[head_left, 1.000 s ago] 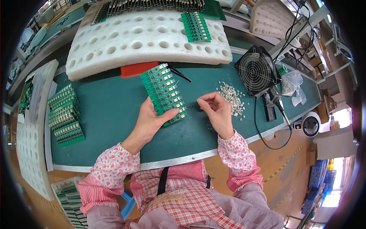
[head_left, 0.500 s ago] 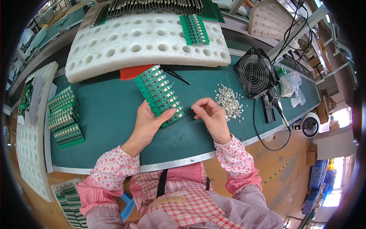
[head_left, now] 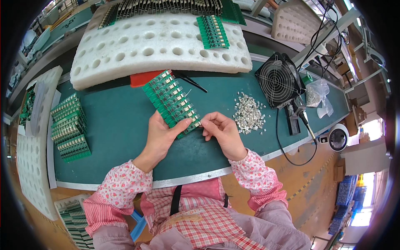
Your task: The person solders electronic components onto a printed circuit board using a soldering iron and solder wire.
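Observation:
A green circuit board panel (head_left: 168,98), lined with small white and dark parts and short pins along its right edge, tilts over the bench. My left hand (head_left: 160,135) grips its lower end, thumb on top. At the panel's lower right edge, my right hand (head_left: 221,131) has its thumb and index finger pinched together. Whatever sits between those fingertips is too small and covered to make out. Right of that hand lies a loose pile of tiny white and silver connectors (head_left: 249,114). Beyond the panel are a red piece (head_left: 143,79) and black tweezers (head_left: 192,83).
Stacked green panels (head_left: 68,121) lie at the left on the green bench (head_left: 112,154). White foam with holes (head_left: 162,52) spans the back, bearing more boards. At right stand a black fan (head_left: 276,81), a soldering iron (head_left: 306,118) with its cable, and a plastic bag (head_left: 315,93).
My right hand has moved left from beside the pile, bringing its pinched fingertips to the panel's edge. The panel has shifted slightly left in my left hand, which keeps its grip.

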A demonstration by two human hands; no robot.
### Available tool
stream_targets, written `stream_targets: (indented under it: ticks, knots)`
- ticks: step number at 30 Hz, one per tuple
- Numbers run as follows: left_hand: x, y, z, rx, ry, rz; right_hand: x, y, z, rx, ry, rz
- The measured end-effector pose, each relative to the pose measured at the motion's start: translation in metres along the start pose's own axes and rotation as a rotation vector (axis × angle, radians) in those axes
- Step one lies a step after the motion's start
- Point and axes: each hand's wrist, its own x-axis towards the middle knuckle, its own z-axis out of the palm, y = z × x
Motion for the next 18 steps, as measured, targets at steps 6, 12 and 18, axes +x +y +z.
stream_targets:
  ticks: [6, 12, 18]
  knots:
    - [-0.0007, 0.0004, 0.0006, -0.013, 0.015, 0.009, -0.0002, -0.0014, 0.0034, -0.047, 0.033, -0.013]
    - [-0.0015, 0.0006, -0.0002, -0.011, 0.009, -0.014, -0.0002, -0.0013, -0.0005, -0.031, -0.006, -0.012]
    - [-0.0008, 0.0023, 0.0014, -0.008, 0.012, -0.004, 0.0012, -0.0047, -0.0026, -0.035, -0.026, 0.007]
